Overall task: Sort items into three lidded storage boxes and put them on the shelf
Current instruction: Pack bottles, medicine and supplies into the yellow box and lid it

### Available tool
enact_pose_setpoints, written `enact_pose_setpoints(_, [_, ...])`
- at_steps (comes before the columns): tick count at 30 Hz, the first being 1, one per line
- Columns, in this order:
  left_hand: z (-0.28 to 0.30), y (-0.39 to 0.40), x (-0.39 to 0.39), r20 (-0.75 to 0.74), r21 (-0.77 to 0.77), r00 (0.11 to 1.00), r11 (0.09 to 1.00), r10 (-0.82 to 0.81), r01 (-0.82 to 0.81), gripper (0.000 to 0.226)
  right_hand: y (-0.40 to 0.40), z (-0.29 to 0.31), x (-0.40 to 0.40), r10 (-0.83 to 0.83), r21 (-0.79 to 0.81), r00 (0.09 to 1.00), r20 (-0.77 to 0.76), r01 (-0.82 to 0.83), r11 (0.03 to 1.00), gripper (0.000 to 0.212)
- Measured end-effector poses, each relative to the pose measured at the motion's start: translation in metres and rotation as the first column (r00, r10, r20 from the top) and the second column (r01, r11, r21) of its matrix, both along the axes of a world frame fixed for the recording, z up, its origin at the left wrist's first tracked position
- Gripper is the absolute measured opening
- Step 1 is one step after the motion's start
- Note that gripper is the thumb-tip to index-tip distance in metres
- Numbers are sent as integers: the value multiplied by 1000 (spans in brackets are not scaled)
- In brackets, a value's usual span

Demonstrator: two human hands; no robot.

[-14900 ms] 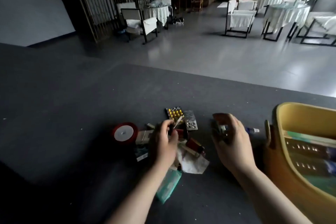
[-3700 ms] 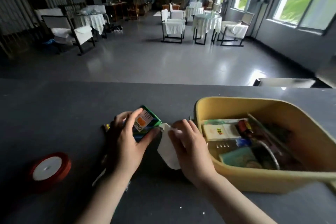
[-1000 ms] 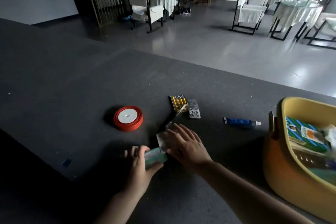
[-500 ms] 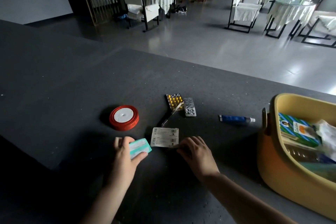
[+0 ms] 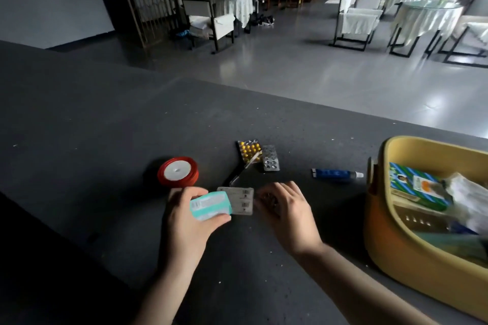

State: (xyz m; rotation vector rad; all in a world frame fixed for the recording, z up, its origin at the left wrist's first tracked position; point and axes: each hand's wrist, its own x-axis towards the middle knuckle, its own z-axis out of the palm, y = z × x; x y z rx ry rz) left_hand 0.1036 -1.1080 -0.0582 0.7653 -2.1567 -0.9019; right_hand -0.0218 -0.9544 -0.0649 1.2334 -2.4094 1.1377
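My left hand (image 5: 188, 221) grips a small teal packet (image 5: 210, 205) between thumb and fingers, just above the dark table. Right beside it a flat grey foil pack (image 5: 241, 199) with barcodes lies on the table. My right hand (image 5: 286, 212) hovers at that pack's right edge with fingers curled, holding nothing that I can see. Farther back lie a yellow pill blister (image 5: 249, 150), a silver blister (image 5: 270, 161), a thin pen-like stick (image 5: 241, 173), a red ribbon spool (image 5: 178, 171) and a blue tube (image 5: 335, 173). The yellow storage box (image 5: 390, 253) at the right holds several packets.
The dark table (image 5: 92, 140) runs far to the left and back. Its far edge drops to a shiny grey floor with white-draped chairs and tables (image 5: 356, 21). A green striped carton (image 5: 414, 188) lies on top inside the yellow box.
My left hand has moved right and up with the teal packet, now overlapping the grey foil pack's left end. My right hand has shifted slightly up beside that pack.
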Motion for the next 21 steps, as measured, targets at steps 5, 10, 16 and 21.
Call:
enact_pose_setpoints(5, [35, 47, -50, -164, 114, 977, 982, -134, 153, 48, 63, 49, -14, -143, -185, 988, -54, 131, 974, 9])
enact_pose_setpoints(10, [66, 126, -116, -392, 363, 834, 768, -388, 527, 55, 161, 79, -37, -393, -280, 917, -65, 361, 889, 7])
enact_pose_setpoints(16, [77, 212, -190, 69, 12, 669, 672, -740, 741, 56, 269, 78, -60, -735, -164, 677, 38, 730, 664, 9])
enact_pose_setpoints(21, [70, 235, -226, 563, 25, 400, 499, -723, 866, 61, 281, 74, -67, -645, 46, 763, 52, 643, 764, 14])
